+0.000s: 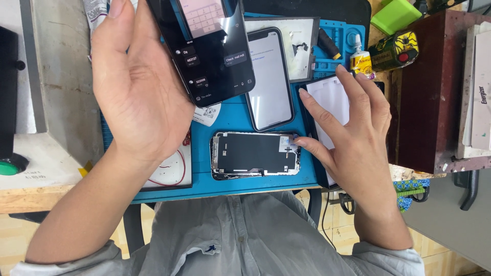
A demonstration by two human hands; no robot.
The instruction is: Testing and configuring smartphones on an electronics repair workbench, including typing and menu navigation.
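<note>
Head view is cutting off the dark phone (212, 48) that the left hand (138, 97) is holding up; right hand (353, 133), fingers spread, is touching the opened phone part (254, 155) lying on the blue mat (232, 117) beside a white-screen phone (269, 79)

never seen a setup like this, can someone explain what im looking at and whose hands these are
There is one picture, taken by a camera worn on a person's head, looking down at their own two bare hands over a blue work mat. The left hand holds up a lit black phone. The right hand touches its fingertips to an opened phone screen part lying on the mat. Another phone with a white screen lies behind it, and a small glue tube stands farther back.
</note>
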